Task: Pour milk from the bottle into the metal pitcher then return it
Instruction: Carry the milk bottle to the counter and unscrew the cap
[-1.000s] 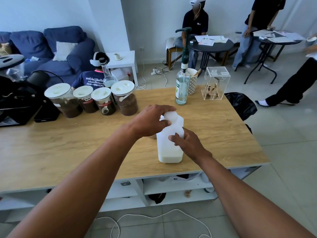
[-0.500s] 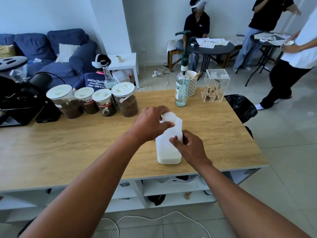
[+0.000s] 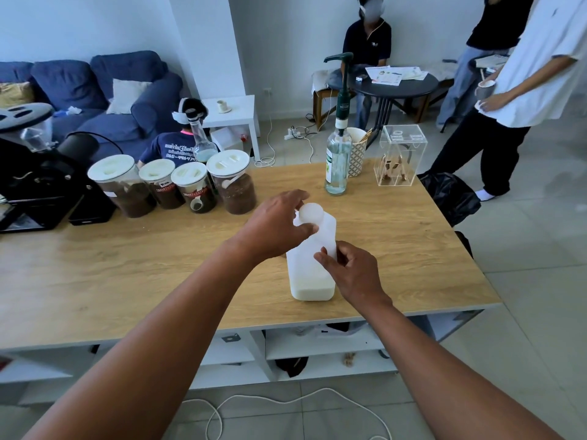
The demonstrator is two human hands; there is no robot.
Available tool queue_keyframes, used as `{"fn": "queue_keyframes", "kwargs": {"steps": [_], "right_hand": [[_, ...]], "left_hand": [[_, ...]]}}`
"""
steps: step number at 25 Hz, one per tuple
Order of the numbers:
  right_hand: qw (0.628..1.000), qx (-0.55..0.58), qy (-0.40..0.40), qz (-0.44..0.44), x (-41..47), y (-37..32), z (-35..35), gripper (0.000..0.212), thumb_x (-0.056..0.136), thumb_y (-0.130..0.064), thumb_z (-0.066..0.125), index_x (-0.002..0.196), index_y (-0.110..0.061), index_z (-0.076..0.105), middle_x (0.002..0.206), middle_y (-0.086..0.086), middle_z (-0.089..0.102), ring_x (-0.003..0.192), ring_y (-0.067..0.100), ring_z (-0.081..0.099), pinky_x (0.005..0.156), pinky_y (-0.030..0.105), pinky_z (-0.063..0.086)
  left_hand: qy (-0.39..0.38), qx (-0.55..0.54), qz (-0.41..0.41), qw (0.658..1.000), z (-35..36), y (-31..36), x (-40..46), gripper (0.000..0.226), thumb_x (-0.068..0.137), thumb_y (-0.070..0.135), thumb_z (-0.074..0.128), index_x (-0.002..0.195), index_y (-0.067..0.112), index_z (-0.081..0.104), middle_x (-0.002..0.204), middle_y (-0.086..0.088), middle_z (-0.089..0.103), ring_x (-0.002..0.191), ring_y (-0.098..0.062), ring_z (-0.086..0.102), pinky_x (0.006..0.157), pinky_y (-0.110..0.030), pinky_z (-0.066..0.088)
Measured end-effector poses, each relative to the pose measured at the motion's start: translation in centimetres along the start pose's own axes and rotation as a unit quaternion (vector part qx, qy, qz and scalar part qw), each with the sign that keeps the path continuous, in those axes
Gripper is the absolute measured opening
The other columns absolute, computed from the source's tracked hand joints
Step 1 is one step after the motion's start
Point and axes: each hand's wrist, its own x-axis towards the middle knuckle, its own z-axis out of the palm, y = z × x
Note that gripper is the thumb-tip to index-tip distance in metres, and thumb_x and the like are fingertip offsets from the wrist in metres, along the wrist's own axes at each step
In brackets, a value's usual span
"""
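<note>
A white translucent milk bottle [image 3: 309, 277] stands upright on the wooden table [image 3: 127, 274], with milk showing low in its base. My left hand [image 3: 276, 228] is closed around its round white cap [image 3: 311, 212] at the top. My right hand [image 3: 352, 274] grips the bottle's body on its right side. No metal pitcher shows; a small dark shape behind my left wrist is hidden too much to tell.
Several lidded jars of coffee [image 3: 235, 182] line the table's back left beside a black machine [image 3: 35, 182]. A glass pump bottle [image 3: 337, 163], patterned cup [image 3: 357, 155] and clear box [image 3: 398, 155] stand at the back right. A person [image 3: 521, 90] stands by the right edge.
My left hand has turned a little on the cap. The bottle stays in place with my right hand on it. A person in white has stepped closer on the right.
</note>
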Motion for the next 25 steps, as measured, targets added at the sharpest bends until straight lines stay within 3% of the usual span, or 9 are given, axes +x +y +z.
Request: {"fn": "queue_keyframes", "kwargs": {"steps": [2, 5, 8, 12, 15, 17, 20, 23, 25], "right_hand": [[1.0, 0.004, 0.001, -0.003, -0.1, 0.0, 0.1, 0.039, 0.09, -0.037, 0.075, 0.068, -0.011, 0.058, 0.054, -0.01, 0.048, 0.053, 0.007, 0.042, 0.051, 0.016, 0.032], [1.0, 0.002, 0.005, -0.005, -0.2, -0.3, 0.0, 0.039, 0.091, -0.034, 0.075, 0.062, -0.023, 0.051, 0.052, -0.015, 0.05, 0.053, 0.007, 0.044, 0.052, 0.015, 0.033], [1.0, 0.002, 0.006, -0.009, -0.3, -0.5, 0.0, 0.039, 0.091, -0.033, 0.075, 0.062, -0.028, 0.05, 0.052, -0.018, 0.051, 0.052, 0.005, 0.045, 0.051, 0.013, 0.033], [1.0, 0.007, -0.001, -0.005, -0.4, -0.7, -0.1, 0.037, 0.092, -0.033, 0.074, 0.063, -0.031, 0.051, 0.053, -0.021, 0.053, 0.053, 0.003, 0.048, 0.052, 0.012, 0.034], [1.0, 0.002, -0.003, -0.002, -0.4, -0.9, -0.2, 0.036, 0.092, -0.033, 0.074, 0.064, -0.034, 0.052, 0.054, -0.023, 0.054, 0.054, 0.001, 0.049, 0.052, 0.012, 0.034], [1.0, 0.001, -0.007, 0.007, -0.3, -0.9, -0.2, 0.035, 0.091, -0.033, 0.075, 0.064, -0.027, 0.054, 0.054, -0.017, 0.052, 0.054, 0.003, 0.047, 0.051, 0.014, 0.034], [1.0, -0.022, -0.004, 0.012, -0.3, -0.7, -0.2, 0.028, 0.091, -0.032, 0.074, 0.076, -0.013, 0.062, 0.062, -0.011, 0.055, 0.056, 0.006, 0.048, 0.051, 0.017, 0.036], [1.0, -0.021, 0.015, 0.012, -0.6, -0.9, -0.3, 0.015, 0.092, -0.029, 0.073, 0.101, -0.018, 0.073, 0.079, -0.011, 0.07, 0.073, 0.011, 0.064, 0.063, 0.022, 0.051], [0.999, -0.032, 0.025, 0.001, -0.8, -1.0, -0.2, 0.017, 0.093, -0.027, 0.072, 0.107, -0.018, 0.074, 0.077, -0.013, 0.069, 0.071, 0.008, 0.063, 0.063, 0.02, 0.05]], "left_hand": [[-0.015, -0.011, 0.006, 1.0, -0.3, -0.2, 0.0, 0.068, 0.085, 0.032, 0.078, 0.147, 0.024, 0.051, 0.131, 0.005, 0.063, 0.115, -0.016, 0.061, 0.101, -0.037, 0.05], [-0.027, 0.007, 0.055, 0.998, -0.1, -0.1, 0.2, 0.062, 0.089, 0.02, 0.072, 0.148, 0.03, 0.054, 0.143, 0.005, 0.06, 0.127, -0.018, 0.056, 0.108, -0.039, 0.047], [-0.007, 0.036, 0.035, 0.999, 0.4, 0.2, 0.6, 0.051, 0.09, 0.029, 0.073, 0.14, 0.023, 0.062, 0.131, 0.002, 0.065, 0.121, -0.02, 0.058, 0.102, -0.037, 0.048], [0.083, 0.014, -0.006, 0.996, 0.4, 0.5, 0.5, 0.048, 0.082, 0.049, 0.078, 0.119, 0.021, 0.069, 0.111, 0.006, 0.067, 0.098, -0.016, 0.063, 0.084, -0.037, 0.056], [0.175, -0.04, -0.031, 0.983, 0.0, -0.1, -0.4, 0.045, 0.081, 0.047, 0.081, 0.115, 0.02, 0.069, 0.105, 0.009, 0.064, 0.085, -0.011, 0.061, 0.073, -0.026, 0.048], [0.195, -0.06, -0.079, 0.976, 0.4, -2.2, -1.7, 0.04, 0.081, 0.043, 0.08, 0.114, 0.021, 0.07, 0.104, 0.008, 0.064, 0.084, -0.012, 0.061, 0.072, -0.026, 0.049], [0.134, -0.027, -0.193, 0.972, 3.8, -7.6, -4.8, 0.044, 0.084, 0.039, 0.077, 0.122, 0.019, 0.068, 0.117, 0.001, 0.067, 0.096, -0.02, 0.066, 0.079, -0.035, 0.054], [0.036, 0.01, -0.264, 0.964, 8.5, -11.8, -8.1, 0.052, 0.086, 0.035, 0.076, 0.132, 0.015, 0.064, 0.129, -0.006, 0.066, 0.112, -0.027, 0.062, 0.089, -0.041, 0.054], [0.01, 0.013, -0.275, 0.961, 10.7, -13.2, -8.9, 0.055, 0.086, 0.034, 0.077, 0.135, 0.012, 0.063, 0.133, -0.01, 0.065, 0.118, -0.031, 0.059, 0.094, -0.042, 0.052]]}}
